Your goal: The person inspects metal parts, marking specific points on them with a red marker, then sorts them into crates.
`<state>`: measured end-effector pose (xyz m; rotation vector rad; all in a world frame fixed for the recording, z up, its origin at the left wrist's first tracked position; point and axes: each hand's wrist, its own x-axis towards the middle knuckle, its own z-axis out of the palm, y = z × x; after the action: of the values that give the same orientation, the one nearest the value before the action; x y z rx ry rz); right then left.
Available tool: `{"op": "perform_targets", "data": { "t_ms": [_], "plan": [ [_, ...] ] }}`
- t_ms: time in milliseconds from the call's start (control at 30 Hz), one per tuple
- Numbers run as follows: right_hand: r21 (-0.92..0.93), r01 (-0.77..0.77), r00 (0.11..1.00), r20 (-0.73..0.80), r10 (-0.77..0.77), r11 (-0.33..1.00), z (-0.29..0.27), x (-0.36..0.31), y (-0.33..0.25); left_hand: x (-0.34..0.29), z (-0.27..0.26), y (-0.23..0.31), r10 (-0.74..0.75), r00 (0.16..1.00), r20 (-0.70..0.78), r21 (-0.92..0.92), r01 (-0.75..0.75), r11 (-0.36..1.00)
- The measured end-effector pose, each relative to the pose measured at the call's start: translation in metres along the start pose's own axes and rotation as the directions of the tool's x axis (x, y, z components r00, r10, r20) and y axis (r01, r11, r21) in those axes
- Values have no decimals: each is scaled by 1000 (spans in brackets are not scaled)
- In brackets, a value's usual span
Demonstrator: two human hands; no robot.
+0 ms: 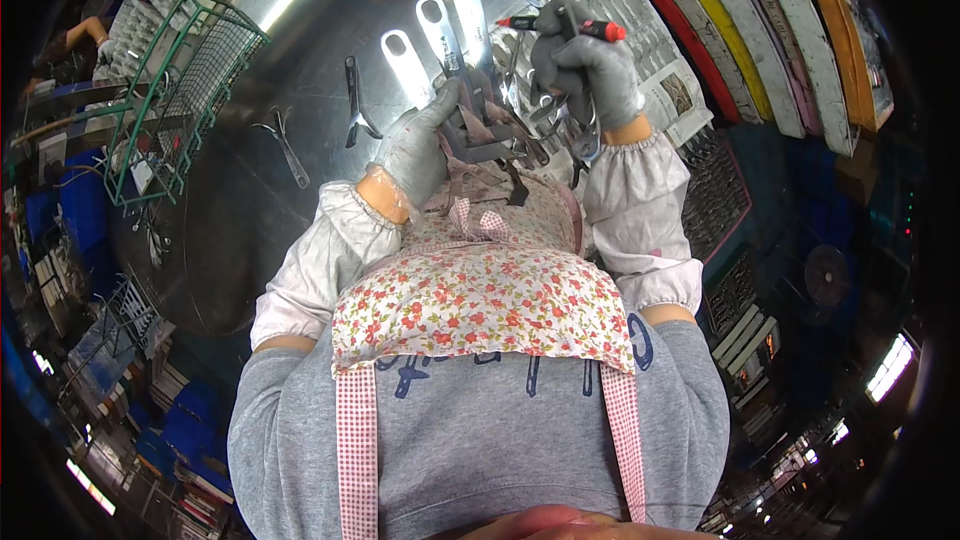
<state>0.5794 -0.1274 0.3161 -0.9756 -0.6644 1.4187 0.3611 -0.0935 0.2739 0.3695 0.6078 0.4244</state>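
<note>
Gripped in right hand [590, 75] (gloved): red-handled tool [565, 28]; left hand [420, 145] on metal parts [490, 135].

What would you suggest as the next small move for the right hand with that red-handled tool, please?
Probably bring the red-handled tool down to the metal parts under the left hand. The right hand grips the tool raised above them, while the left hand already presses on the parts, seemingly steadying them.

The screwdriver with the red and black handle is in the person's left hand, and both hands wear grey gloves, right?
Not quite. The head view shows the screwdriver in the right hand, not the left hand. Both hands do wear grey gloves.
</note>
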Motion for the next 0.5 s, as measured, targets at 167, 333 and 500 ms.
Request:
{"op": "perform_targets", "data": {
  "t_ms": [167, 333, 500],
  "plan": [
    [-156, -15, 997, 69, 27, 988, 6, 14, -5, 3, 0, -1, 7, 1000, -1, 5, -7, 1000],
    [-69, 49, 999, -15, -50, 996, 12, 26, -14, 1, 1, -3, -4, 1000, 3, -14, 4, 1000],
    [-301, -16, 998, -61, -2, 954, 2, 30, -11, -2, 2, 0, -32, 999, 31, 34, 31, 999]
  ]
}}
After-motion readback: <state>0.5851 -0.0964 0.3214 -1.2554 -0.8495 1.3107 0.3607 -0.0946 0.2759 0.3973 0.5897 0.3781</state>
